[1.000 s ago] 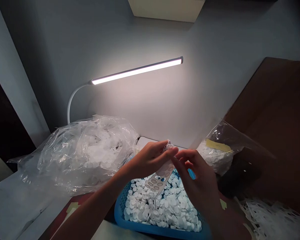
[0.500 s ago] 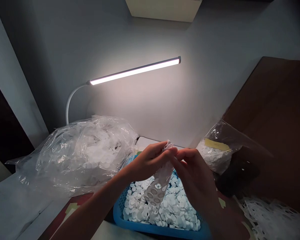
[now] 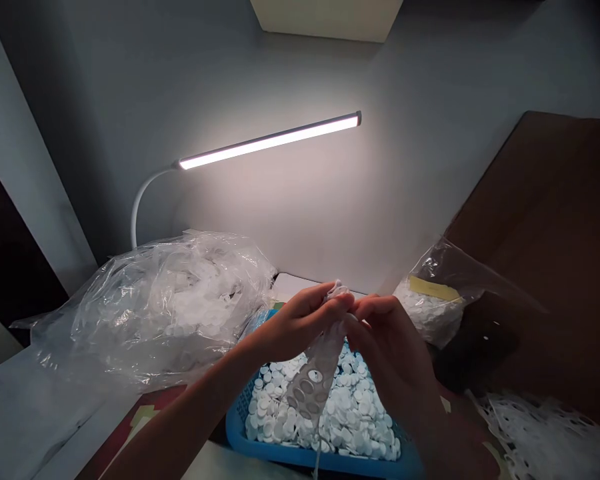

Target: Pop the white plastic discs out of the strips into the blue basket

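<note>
My left hand (image 3: 300, 323) is closed around the crumpled upper end of a translucent plastic sheet (image 3: 311, 385) with rows of round cut-outs. The lower part of the sheet hangs down over a blue basket (image 3: 280, 453). Loose white discs (image 3: 360, 410) fill this basket. Close against the left fingertips, my right hand (image 3: 387, 347) is pinched shut. A small white piece, apparently a disc (image 3: 351, 317), shows at its thumb tip. The fingers partly hide where that piece meets the sheet.
A big clear plastic bag (image 3: 165, 313) of white pieces lies on the left. At right stands a smaller bag (image 3: 430, 313) with a yellow label. Punched white sheets (image 3: 545, 427) are heaped at the lower right. A lit lamp (image 3: 275, 141) reaches across above.
The right fingers have drawn slightly apart from the left, and a white piece now shows at the right thumb. The hanging sheet has shifted a little, with a thin strand dangling below it.
</note>
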`<state>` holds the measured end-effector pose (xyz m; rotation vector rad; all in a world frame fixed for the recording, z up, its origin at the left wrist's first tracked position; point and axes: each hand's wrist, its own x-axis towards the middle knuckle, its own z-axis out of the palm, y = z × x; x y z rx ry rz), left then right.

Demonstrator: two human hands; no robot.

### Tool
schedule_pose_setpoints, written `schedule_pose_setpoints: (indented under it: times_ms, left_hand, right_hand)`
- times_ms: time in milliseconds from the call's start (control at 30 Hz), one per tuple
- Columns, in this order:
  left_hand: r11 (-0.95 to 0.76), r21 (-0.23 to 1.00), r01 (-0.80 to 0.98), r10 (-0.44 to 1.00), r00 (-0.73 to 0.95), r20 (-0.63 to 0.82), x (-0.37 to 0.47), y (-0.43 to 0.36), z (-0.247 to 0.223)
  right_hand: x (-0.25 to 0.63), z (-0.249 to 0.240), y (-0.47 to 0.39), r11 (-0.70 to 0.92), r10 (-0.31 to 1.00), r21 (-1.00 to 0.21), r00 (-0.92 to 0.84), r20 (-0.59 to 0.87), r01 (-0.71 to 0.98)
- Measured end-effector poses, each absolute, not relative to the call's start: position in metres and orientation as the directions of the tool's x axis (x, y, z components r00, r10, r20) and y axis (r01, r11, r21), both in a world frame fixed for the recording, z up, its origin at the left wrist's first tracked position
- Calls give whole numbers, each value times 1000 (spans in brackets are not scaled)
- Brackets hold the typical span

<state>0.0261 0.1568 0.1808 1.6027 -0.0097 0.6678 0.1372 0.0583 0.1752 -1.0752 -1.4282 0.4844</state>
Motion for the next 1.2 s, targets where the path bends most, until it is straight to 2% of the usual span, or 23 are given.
schedule_pose_setpoints:
  times_ms: [167, 1000, 1200]
  left_hand:
    - [-114, 904, -412, 367, 828, 424, 28, 156, 179]
    - [-67, 900, -432, 337, 839, 428, 27, 156, 180]
    - [-66, 898, -435, 336, 838, 431, 25, 153, 179]
  right_hand:
    - [137, 176, 57, 483, 821, -812, 153, 550, 327]
    - [136, 174, 56, 486, 824, -819, 155, 546, 304]
    - [133, 169, 60, 590, 759, -776, 173, 627, 224]
